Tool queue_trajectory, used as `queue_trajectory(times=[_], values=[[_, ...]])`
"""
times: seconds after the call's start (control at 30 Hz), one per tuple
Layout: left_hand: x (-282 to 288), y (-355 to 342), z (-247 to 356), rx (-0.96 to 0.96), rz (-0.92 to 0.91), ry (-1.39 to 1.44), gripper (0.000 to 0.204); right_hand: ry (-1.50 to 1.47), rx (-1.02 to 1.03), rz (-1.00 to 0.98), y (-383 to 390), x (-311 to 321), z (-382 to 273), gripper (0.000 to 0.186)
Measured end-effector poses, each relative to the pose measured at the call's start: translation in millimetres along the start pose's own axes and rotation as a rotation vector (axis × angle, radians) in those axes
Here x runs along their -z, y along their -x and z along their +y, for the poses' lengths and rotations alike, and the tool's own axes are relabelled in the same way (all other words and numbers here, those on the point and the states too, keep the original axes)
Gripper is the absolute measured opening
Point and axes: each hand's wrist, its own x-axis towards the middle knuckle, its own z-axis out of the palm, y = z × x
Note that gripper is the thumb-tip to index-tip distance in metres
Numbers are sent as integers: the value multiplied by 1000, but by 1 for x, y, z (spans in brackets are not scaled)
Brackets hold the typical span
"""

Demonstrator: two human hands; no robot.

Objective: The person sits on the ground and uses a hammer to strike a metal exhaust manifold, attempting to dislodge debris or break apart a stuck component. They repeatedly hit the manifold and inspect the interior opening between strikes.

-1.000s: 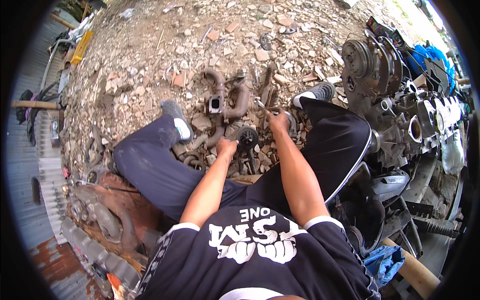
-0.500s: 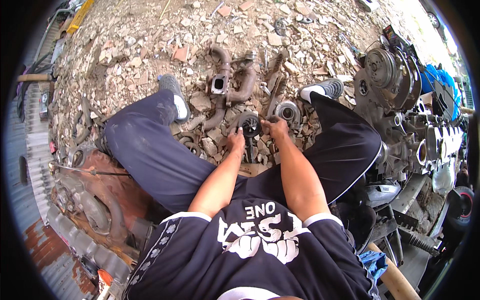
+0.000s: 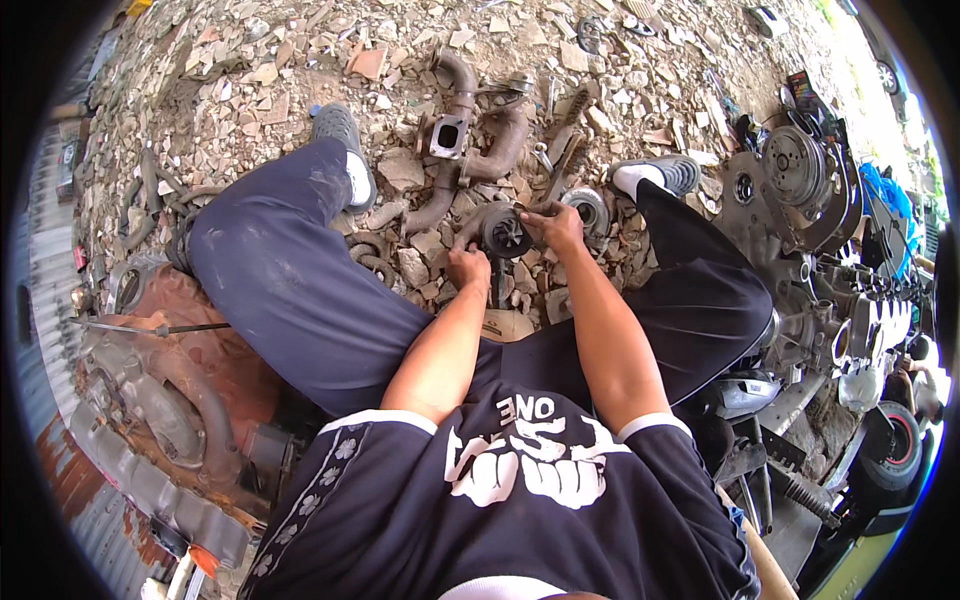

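Between my bent legs is a turbocharger point(image 3: 507, 236) with a dark, bladed wheel facing up. Closed around its lower left side is my left hand point(image 3: 468, 266). My right hand point(image 3: 556, 227) grips its upper right edge with thumb and fingers. A round metal turbo housing point(image 3: 588, 212) lies on the rubble just beyond my right hand. Farther out is a rusty exhaust manifold point(image 3: 498, 150), with a square flange point(image 3: 447, 136) on its left. The undersides of both hands' grips are hidden.
Broken stone and tile point(image 3: 403, 170) cover the ground. An engine with a round pulley point(image 3: 795, 165) stands at the right. At the left are greasy castings point(image 3: 165, 410) beside corrugated metal sheet point(image 3: 50, 300). My shoes point(image 3: 342, 135) flank the parts.
My right hand has shifted from beside the turbocharger up to its upper right edge. My left hand sits a little lower against it. The whole view has tilted slightly.
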Motion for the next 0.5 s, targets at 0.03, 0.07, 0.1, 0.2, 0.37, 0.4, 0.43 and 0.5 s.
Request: queue_trajectory(times=[0.03,0.07,0.1,0.2,0.37,0.4,0.43,0.5], values=[[1,4,1,-32,36,-6,46,34,-30,15,7,2,5,36],[3,7,2,-63,76,-10,52,68,-56,27,14,2,9,38],[5,12,10,-103,110,-9,58,102,-80,50,15,6,13,39],[2,16,18,21,114,21,67,-21,-79,75,8,0,27,36],[-15,-20,-11,83,52,-36,64,-46,-36,-89,-8,5,2,34],[-16,-18,-10,94,50,-31,64,-8,-21,-51,-8,5,4,34],[-17,-17,-8,104,49,-26,64,31,-6,-12,-4,6,7,34],[-17,-16,-10,76,100,-23,61,11,-34,10,9,3,13,35]])
